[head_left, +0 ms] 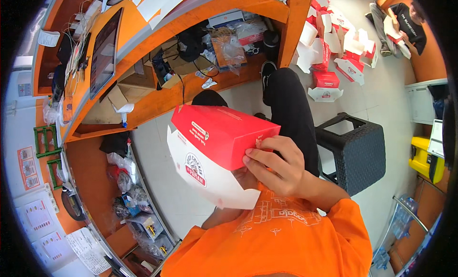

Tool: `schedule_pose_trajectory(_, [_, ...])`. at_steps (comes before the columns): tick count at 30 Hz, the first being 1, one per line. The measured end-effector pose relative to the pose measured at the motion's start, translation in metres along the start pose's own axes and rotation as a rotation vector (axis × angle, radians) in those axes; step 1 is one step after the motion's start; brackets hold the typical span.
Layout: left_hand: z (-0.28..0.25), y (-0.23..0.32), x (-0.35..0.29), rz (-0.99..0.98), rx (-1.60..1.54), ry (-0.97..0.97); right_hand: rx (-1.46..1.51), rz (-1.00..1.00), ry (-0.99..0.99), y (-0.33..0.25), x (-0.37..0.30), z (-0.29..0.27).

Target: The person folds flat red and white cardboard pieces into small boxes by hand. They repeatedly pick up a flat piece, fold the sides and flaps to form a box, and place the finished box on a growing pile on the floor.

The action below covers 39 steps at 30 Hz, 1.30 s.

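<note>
A red and white cardboard food box (224,133) is held tilted in front of my body, partly folded, its white flap (210,174) spread out on the near side. My right hand (276,165) pinches the box's right end, thumb and fingers closed at the corner of the red panel. Only part of my left forearm (222,218) shows below the white flap. The box covers my left hand, so its fingers cannot be made out.
Folded red and white boxes (327,81) lie piled on the floor, upper right. Beside them sits another person (405,28) holding a box. A black stool (355,153) stands right of my leg. An orange desk (138,43) with a monitor (105,52) spans the upper left, clutter beneath.
</note>
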State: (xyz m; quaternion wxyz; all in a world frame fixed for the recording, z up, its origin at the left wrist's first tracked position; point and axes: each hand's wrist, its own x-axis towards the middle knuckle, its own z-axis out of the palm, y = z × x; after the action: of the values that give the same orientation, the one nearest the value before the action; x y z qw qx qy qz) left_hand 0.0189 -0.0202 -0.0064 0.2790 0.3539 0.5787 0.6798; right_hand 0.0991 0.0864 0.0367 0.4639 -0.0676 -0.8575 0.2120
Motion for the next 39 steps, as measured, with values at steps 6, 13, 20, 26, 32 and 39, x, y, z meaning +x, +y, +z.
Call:
schedule_pose_trajectory(6, [-0.009,-0.005,0.005,0.022,0.065,-0.184,0.111,0.096,-0.123,0.013,0.011,-0.026])
schedule_pose_trajectory(13, [-0.011,0.003,-0.008,0.025,0.211,-0.237,-0.065,0.048,0.091,0.043,-0.015,-0.014])
schedule_pose_trajectory(20, [0.016,-0.023,0.014,-0.321,-0.058,0.424,0.273,0.827,0.538,0.07,-0.08,-0.001])
schedule_pose_trajectory(26, [0.013,-0.044,0.021,-0.069,0.318,0.549,0.332,0.887,0.586,0.058,-0.101,0.008])
schedule_pose_trajectory(32, [0.013,-0.04,0.026,-0.08,0.237,0.645,0.504,1.048,0.73,0.035,-0.078,0.018])
schedule_pose_trajectory(39, [-0.007,-0.046,0.032,0.298,0.358,0.421,0.229,0.967,-0.151,0.068,-0.109,0.007])
